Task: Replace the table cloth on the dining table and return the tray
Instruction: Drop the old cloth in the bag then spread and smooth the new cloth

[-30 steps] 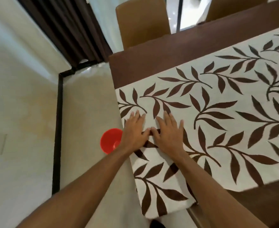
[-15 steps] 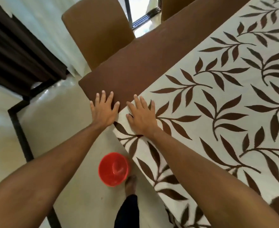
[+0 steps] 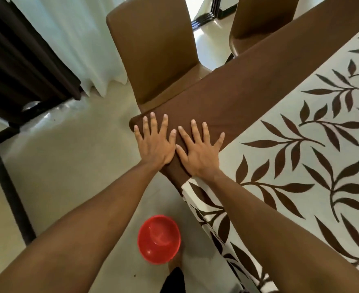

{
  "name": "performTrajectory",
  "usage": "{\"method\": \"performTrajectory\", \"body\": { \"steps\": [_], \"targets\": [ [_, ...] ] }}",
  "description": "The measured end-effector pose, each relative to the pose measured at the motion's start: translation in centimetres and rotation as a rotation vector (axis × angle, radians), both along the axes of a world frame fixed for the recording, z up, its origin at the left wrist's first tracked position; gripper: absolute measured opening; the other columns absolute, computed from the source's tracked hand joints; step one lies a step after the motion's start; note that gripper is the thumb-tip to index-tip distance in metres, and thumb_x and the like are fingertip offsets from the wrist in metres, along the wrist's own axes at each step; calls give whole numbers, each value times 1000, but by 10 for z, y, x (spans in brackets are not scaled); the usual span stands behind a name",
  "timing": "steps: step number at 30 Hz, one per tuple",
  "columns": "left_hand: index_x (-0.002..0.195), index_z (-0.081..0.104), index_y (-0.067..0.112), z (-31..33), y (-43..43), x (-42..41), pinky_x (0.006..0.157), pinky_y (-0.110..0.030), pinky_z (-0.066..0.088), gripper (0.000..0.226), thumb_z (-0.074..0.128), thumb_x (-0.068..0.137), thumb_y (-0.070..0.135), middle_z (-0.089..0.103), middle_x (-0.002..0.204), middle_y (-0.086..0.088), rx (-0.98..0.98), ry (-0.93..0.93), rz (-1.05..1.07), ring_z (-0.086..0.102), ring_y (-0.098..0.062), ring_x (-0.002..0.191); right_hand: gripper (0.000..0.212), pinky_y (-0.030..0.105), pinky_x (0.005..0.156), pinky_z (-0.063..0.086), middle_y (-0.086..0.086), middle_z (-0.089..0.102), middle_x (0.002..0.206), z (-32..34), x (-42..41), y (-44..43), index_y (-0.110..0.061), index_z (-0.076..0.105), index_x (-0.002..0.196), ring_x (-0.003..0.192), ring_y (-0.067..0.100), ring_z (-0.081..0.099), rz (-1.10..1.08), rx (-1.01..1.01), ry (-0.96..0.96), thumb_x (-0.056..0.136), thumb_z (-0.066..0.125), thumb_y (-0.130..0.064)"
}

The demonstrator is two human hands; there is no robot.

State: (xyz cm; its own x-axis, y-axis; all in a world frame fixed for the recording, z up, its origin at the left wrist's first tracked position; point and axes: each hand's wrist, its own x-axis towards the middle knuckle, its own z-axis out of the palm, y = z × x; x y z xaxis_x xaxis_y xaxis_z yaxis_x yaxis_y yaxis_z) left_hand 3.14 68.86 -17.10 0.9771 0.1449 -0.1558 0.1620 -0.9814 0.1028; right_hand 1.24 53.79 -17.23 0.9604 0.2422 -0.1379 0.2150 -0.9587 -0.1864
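Head view: closest to the camera, two bare forearms are stretched forward from the lower corners. Between them a red bowl [image 3: 159, 238] is seen on the pale floor [image 3: 68, 176], and a bare foot [image 3: 175, 262] is just beside it. To the right, the table cloth [image 3: 301, 166], white with brown leaf branches, is spread on the bench [image 3: 248, 92], and its end is hung over the near edge. A brown strip of the bench is left uncovered along the far side and at the corner. On this brown corner both hands are laid flat. The left hand [image 3: 154, 142] is placed at the very corner. The right hand [image 3: 199, 154] is just beside it, with its wrist at the edge of the table cloth. The fingers [image 3: 152, 123] of both hands are held straight and spread apart, gripping nothing. Behind the bench a brown chair [image 3: 153, 49] is pushed close, and a second chair [image 3: 258, 15] is seen further right. A white curtain [image 3: 68, 39] and a dark curtain [image 3: 15, 60] are hung at the far left.
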Motion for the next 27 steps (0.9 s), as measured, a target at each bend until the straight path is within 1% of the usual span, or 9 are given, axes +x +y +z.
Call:
{"method": "performTrajectory", "body": {
  "steps": [4,8,13,18,20,22,24,25,27],
  "targets": [
    [158,3,32,-1,11,20,119,-55,-3,63,8,101,58,1,167,-8,-12,-4,-27,-1,-31,153,62,77,111,-4,-1,0,171,-2,19,14,-46,8,159,156,32,-5,-29,1,-10,100,9,-67],
    [159,3,32,0,21,38,119,-56,-3,62,9,102,56,1,167,-9,-14,-13,-55,-2,-30,153,63,77,111,-7,-2,-6,170,-3,38,24,-48,3,158,156,31,-10,-45,18,25,99,5,-69],
    [158,-1,33,0,32,56,120,-54,-2,60,9,103,54,-1,167,-8,-32,30,-85,-4,-30,153,64,76,111,-7,-2,-7,170,-4,48,35,-49,1,158,155,31,-12,-70,23,19,98,4,-71],
    [159,3,30,-5,54,89,122,-53,4,58,10,105,50,5,167,-8,-192,101,-139,-2,-30,153,66,75,111,-10,-2,-4,170,-1,69,52,-47,5,158,155,32,-12,-90,34,7,97,4,-72],
    [159,4,28,-7,61,101,122,-53,5,59,10,104,50,8,166,-8,-210,114,-125,0,-30,153,66,75,111,-11,-2,-4,170,-1,78,57,-47,7,158,155,32,-12,-90,37,0,97,5,-72],
    [159,8,25,-4,69,113,122,-53,7,61,11,104,51,13,166,-8,-168,72,-111,3,-29,153,66,74,111,-13,-2,-4,170,-2,92,65,-46,7,159,155,31,-12,-100,51,19,98,5,-71],
    [158,17,20,5,69,114,122,-52,11,62,13,104,50,21,164,-9,-140,-23,-134,9,-29,153,64,73,112,-13,-3,-3,170,-3,99,70,-44,6,159,156,30,-11,-104,73,18,100,7,-68],
    [156,22,17,11,64,108,121,-52,14,61,15,104,49,25,162,-10,-150,-65,-140,13,-29,152,62,73,113,-12,-3,-1,170,-1,100,70,-43,7,160,156,28,-9,-104,110,23,102,9,-64],
    [153,32,14,20,53,88,121,-51,20,58,21,105,45,32,159,-12,-228,-123,-141,21,-30,150,56,69,118,-6,-3,8,170,6,98,66,-38,16,160,157,25,-2,-120,263,-3,107,18,-53]
  ]
}}
